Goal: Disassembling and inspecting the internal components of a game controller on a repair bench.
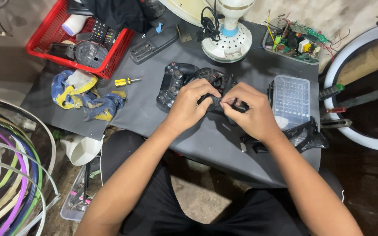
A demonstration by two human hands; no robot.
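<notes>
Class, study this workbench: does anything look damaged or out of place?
Yes. The black game controller under both hands looks opened, its insides exposed. A crumpled blue-and-yellow cloth lies heaped at the mat's left edge.

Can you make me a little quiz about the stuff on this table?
1. True or false: both hands touch the opened black plastic game controller.
2. Which lies nearer the red plastic mesh basket: the small yellow-handled screwdriver or the clear plastic lidded box?
3. What sits just left of the left hand?

Key:
1. True; the right hand pinches it too.
2. The screwdriver.
3. A whole dark plastic game controller.
</notes>
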